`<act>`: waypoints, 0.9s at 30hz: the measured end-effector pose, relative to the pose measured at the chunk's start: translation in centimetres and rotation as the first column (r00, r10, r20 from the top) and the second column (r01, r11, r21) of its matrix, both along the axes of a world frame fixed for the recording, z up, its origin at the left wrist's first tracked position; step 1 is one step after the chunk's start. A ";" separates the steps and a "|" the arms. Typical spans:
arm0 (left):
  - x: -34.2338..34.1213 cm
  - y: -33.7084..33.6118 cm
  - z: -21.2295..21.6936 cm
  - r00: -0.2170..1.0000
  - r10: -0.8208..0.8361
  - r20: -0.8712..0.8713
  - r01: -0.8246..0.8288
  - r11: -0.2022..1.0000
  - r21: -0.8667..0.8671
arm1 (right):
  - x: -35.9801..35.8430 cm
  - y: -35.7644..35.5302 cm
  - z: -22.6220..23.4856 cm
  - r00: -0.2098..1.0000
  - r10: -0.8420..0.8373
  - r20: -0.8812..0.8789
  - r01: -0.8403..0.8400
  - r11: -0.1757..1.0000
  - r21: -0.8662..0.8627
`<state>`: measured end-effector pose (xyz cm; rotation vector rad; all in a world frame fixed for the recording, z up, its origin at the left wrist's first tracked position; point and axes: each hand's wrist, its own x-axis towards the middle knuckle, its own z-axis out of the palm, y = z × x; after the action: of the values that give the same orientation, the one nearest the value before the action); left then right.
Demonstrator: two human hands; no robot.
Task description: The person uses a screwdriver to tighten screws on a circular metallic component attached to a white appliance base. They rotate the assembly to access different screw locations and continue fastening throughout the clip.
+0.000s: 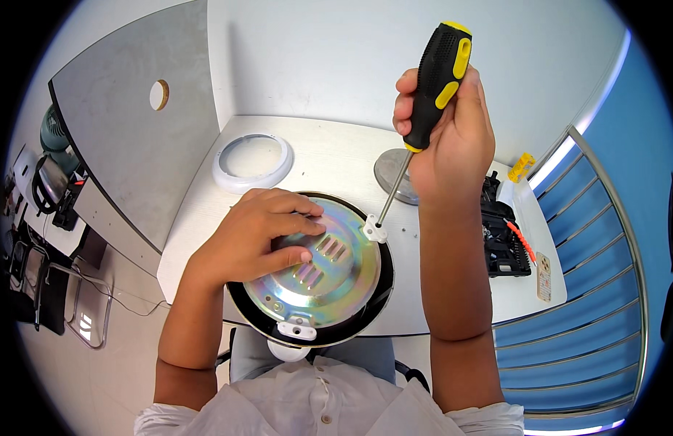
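Observation:
A black-and-yellow screwdriver [442, 80] stands tilted in my right hand [460, 149], whose fingers are closed round the handle. Its shaft runs down to a small white plastic bracket [375, 229] at the upper right rim of a round, iridescent metal plate [351, 280]. My left hand [253, 236] lies on the plate with its fingers apart. Slots are cut through the plate's middle. A second white bracket [296, 330] sits at the near rim. Beneath the plate is a black round pan-like body [384, 291], with a white part [288, 352] jutting out at the table's near edge.
On the white table [336, 145] lie a pale ring-shaped part [253, 161] at the far left and a round metal disc [396, 174] beyond the plate. At right are a black tool case [505, 247], an orange-handled tool [522, 241] and a phone [543, 276]. A metal railing [605, 182] borders the right side.

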<state>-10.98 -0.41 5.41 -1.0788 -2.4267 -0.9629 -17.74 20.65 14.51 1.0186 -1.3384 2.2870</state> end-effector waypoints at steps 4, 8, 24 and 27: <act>0.1 0.0 0.0 1.000 0.007 -0.001 -0.007 1.000 -0.004 | 0.1 -0.3 -0.3 0.997 -0.036 -0.064 0.037 0.999 0.018; -0.1 0.0 0.0 1.000 -0.001 -0.008 0.001 1.000 -0.014 | 0.6 -0.9 0.1 0.979 -0.202 -0.040 0.204 0.978 0.042; 0.0 -0.1 -0.1 1.000 -0.002 -0.023 0.001 1.000 -0.025 | 0.4 -0.7 -0.4 0.989 -0.134 -0.062 0.136 0.990 0.038; 0.1 -0.1 -0.1 1.000 0.009 -0.008 -0.009 1.000 -0.013 | 0.4 -0.9 -0.3 0.998 -0.035 -0.060 0.032 0.998 -0.055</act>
<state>-10.91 -0.51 5.36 -1.0731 -2.4328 -0.9387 -17.37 19.72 14.20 1.0318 -1.2531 2.2372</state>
